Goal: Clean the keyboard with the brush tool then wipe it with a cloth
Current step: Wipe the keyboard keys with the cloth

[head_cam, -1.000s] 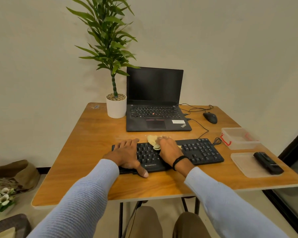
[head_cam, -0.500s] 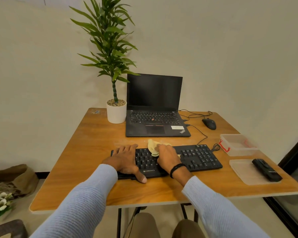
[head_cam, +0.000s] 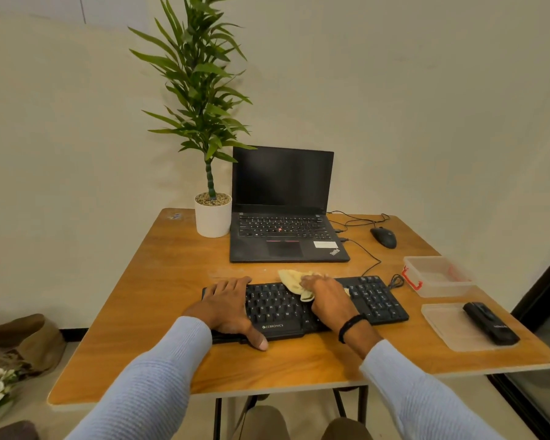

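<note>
Lengthwise, keyboard (head_cam: 375, 300) runs left to right; right hand (head_cam: 327, 298) holds cloth (head_cam: 291, 279).

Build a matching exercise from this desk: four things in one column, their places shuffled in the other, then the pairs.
Things
1. cloth
2. mouse
3. black tool
4. white pot

Places
A. on the clear lid, near the right edge of the table
B. just left of the laptop
C. under the right hand, on the keyboard
D. right of the laptop, behind the clear box

Pairs: 1-C, 2-D, 3-A, 4-B
</note>
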